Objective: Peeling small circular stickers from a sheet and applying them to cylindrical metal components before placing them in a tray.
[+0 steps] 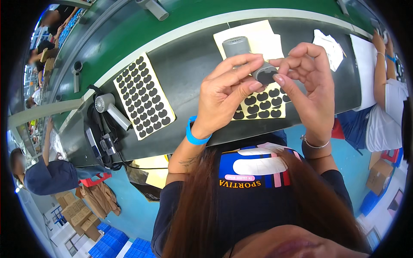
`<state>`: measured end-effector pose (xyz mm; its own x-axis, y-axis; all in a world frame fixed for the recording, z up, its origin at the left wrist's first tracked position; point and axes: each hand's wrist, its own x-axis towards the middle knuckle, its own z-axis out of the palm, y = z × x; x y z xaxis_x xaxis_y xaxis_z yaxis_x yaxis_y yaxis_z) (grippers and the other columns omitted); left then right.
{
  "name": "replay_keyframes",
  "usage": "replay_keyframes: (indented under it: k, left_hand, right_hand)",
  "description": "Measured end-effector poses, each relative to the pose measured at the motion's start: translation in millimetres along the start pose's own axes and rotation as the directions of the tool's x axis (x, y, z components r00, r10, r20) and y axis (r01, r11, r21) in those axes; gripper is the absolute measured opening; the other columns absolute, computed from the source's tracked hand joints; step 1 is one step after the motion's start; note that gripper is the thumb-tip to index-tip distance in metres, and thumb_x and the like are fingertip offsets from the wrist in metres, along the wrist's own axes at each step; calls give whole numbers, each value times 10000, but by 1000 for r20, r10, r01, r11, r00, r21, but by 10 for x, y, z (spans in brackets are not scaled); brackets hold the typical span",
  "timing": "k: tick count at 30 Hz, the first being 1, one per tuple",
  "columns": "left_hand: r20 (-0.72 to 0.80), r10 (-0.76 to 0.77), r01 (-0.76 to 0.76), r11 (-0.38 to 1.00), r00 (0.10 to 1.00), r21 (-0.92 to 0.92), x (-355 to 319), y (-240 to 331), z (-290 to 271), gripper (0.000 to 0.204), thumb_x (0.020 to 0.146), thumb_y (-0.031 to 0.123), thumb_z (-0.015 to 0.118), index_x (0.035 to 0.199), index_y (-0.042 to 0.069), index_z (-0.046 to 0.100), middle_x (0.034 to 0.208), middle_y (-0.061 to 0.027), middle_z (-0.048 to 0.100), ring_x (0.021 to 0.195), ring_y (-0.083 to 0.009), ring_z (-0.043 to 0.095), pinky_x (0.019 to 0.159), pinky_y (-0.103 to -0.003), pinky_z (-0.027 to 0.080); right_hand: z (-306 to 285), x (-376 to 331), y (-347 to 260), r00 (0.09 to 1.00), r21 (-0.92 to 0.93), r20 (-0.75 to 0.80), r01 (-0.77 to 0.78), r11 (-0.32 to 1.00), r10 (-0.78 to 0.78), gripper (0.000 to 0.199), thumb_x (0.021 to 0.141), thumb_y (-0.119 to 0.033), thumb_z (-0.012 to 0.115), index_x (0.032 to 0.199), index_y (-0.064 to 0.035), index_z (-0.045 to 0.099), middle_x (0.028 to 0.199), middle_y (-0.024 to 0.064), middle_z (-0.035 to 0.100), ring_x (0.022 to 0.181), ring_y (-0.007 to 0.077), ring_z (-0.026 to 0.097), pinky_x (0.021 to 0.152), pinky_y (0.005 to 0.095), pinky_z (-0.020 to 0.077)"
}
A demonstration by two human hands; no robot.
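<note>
Both my hands are raised over the dark bench, close together. My left hand (223, 92) grips a grey round end piece (265, 73) between thumb and fingers; it looks like a hair dryer's handle end, with a dark face. My right hand (312, 81) touches its right edge with the thumb, index finger curled near the rim. Behind my fingers is a grey cylindrical dryer head (236, 46) with a vented end. Fingers hide whether the two parts join. Below my hands lies a pale yellow sheet (283, 108) of black rounded stickers, partly covered.
A larger sticker sheet (157, 88) lies to the left. Beyond it rests another grey hair dryer (116, 112) beside black cables (105, 144). Crumpled white paper (329, 49) lies at right. The green conveyor (189, 17) runs behind. Other people sit at both sides.
</note>
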<state>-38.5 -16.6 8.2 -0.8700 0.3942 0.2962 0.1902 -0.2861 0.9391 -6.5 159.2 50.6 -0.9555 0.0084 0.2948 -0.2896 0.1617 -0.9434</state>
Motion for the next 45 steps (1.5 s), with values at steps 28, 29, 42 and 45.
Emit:
replay_keyframes:
  k: [28, 29, 42, 45]
  left_hand:
    - [27, -24, 26, 997, 999, -73, 4, 6, 0, 324, 874, -40, 595, 1197, -43, 589, 1279, -157, 504, 993, -232, 639, 851, -304, 572]
    - [28, -29, 31, 998, 999, -64, 3, 5, -1, 327, 872, -40, 597, 1199, -41, 588, 1280, -155, 503, 990, -230, 640, 849, -302, 571]
    - [28, -30, 33, 994, 999, -106, 6, 16, 19, 315, 878, -34, 592, 1193, -42, 590, 1282, -156, 495, 1008, -238, 631, 870, -323, 572]
    - [26, -26, 28, 995, 999, -99, 9, 18, 21, 310, 878, -37, 590, 1188, -45, 592, 1280, -157, 494, 1019, -241, 625, 874, -334, 575]
  right_hand:
    - [0, -14, -1, 999, 55, -34, -7, 998, 9, 349, 826, 67, 623, 1091, -22, 415, 907, 55, 581, 924, 141, 638, 742, 232, 488]
    - [0, -16, 0, 1000, 60, -29, -9, 998, 10, 349, 826, 67, 623, 1091, -22, 415, 907, 55, 581, 924, 141, 638, 742, 232, 488]
    - [6, -24, -44, 997, 27, -41, -64, 998, 65, 364, 818, 56, 640, 1079, -52, 410, 835, 68, 620, 981, 207, 645, 798, 246, 463]
    - [9, -27, -50, 997, 21, -44, -65, 998, 66, 364, 818, 55, 639, 1078, -52, 409, 834, 68, 619, 977, 204, 645, 795, 245, 462]
